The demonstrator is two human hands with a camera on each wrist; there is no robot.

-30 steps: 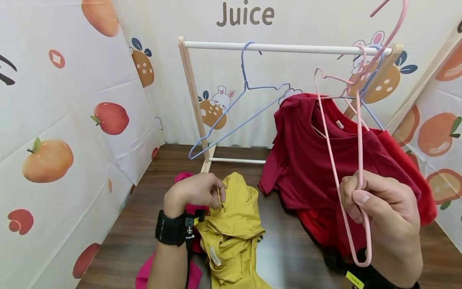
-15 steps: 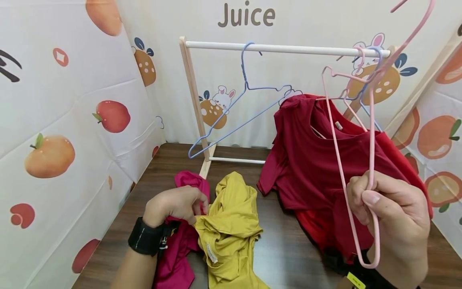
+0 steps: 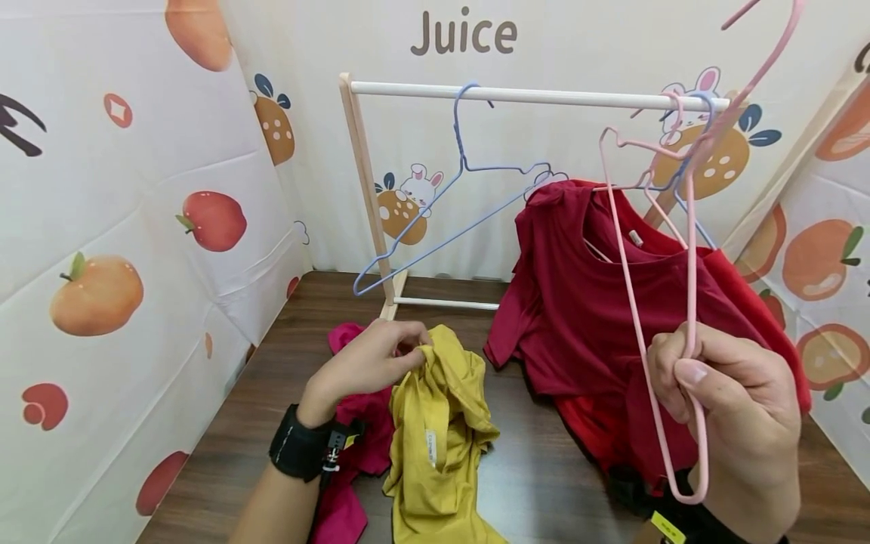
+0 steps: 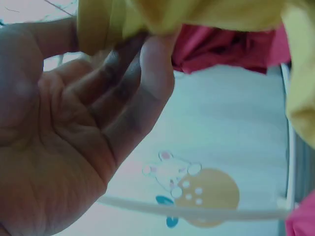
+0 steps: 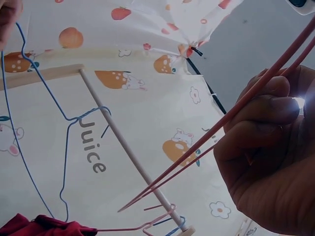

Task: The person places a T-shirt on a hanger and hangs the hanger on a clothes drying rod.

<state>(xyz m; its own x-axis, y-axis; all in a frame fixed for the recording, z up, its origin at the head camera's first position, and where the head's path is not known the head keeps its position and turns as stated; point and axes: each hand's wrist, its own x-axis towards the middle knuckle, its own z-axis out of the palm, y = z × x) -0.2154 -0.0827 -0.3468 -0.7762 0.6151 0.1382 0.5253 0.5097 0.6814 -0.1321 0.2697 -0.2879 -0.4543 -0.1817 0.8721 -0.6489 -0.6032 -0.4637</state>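
Yellow garment (image 3: 451,483) at your left hand (image 3: 367,366), pink hanger (image 3: 692,287) in your right hand (image 3: 741,412)

Your left thumb and fingers pinch the garment near its far end; from there it stretches lengthwise toward you along the table (image 3: 530,468). Your right fingers are clamped on the hanger's wire, long axis upright, hook up, well to the garment's right. Your left hand is nearer the cloth.

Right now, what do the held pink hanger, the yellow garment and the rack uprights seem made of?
Pink hanger: probably plastic-coated wire, semi-matte; thin, smooth, evenly coloured. Yellow garment: soft matte fabric, perhaps knit, by its loose folds. Rack uprights: apparently wood, matte, judging by their pale tan colour.
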